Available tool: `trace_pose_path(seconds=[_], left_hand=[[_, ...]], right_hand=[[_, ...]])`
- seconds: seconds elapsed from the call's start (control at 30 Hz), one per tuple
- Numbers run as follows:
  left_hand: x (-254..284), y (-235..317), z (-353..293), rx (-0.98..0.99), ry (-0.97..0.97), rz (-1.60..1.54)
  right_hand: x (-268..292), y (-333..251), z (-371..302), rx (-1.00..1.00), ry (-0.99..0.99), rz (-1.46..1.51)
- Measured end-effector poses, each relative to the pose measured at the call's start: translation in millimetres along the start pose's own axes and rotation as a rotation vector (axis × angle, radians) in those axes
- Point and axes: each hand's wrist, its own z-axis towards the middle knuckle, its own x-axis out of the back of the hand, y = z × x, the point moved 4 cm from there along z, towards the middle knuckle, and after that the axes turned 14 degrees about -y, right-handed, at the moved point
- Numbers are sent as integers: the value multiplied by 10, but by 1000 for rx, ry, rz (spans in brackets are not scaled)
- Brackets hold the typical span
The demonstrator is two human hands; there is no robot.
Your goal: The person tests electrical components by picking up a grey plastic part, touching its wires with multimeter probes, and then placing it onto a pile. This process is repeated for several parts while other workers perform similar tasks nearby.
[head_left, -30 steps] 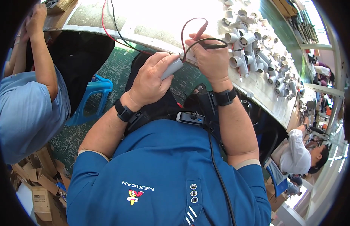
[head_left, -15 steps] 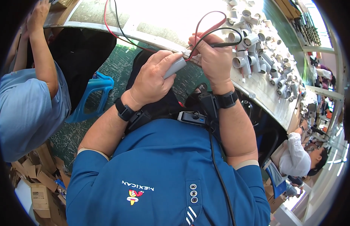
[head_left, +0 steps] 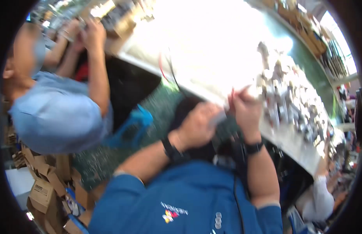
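Gripping a grey tube point(head_left: 217, 118) in the left hand point(head_left: 197, 124), fingers wrapped round it, the person in the dark blue shirt point(head_left: 181, 199) works at the table edge. Tube sits in front of the body, end pointing at the right hand point(head_left: 247, 114). Right fingers look pinched together on a red piece point(head_left: 233, 93); too blurred from here to make out its shape. Red wire point(head_left: 161, 67) and black wire point(head_left: 172, 72) run over the near edge of the table point(head_left: 292, 150), left of the hands. Pile of white and grey tubes point(head_left: 292, 103) on the right. Blue stool point(head_left: 134, 125) and a co-worker in light blue point(head_left: 58, 115) on the left, cardboard boxes point(head_left: 42, 195) behind.
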Motion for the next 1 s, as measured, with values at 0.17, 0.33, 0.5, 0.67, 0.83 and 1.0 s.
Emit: trace_pose_path(seconds=[0.17, 0.33, 0.5, 0.67, 0.83, 1.0], left_hand=[[38, 95, -73, 102, -13, -76], [52, 58, -46, 111, -16, -38], [43, 42, -26, 110, -24, -32], [32, 37, -24, 110, -17, -23], [47, 82, -26, 104, -9, -11], [60, 74, -59, 154, -43, -33]], right_hand=[[-30, 34, 18, -68, -72, 261], [-54, 156, 34, -77, -80, 349], [-54, 139, 49, -32, -71, 299], [-76, 131, 57, -63, -56, 328], [-28, 139, 48, -53, -95, 264], [-12, 249, 84, -8, -71, 236]])
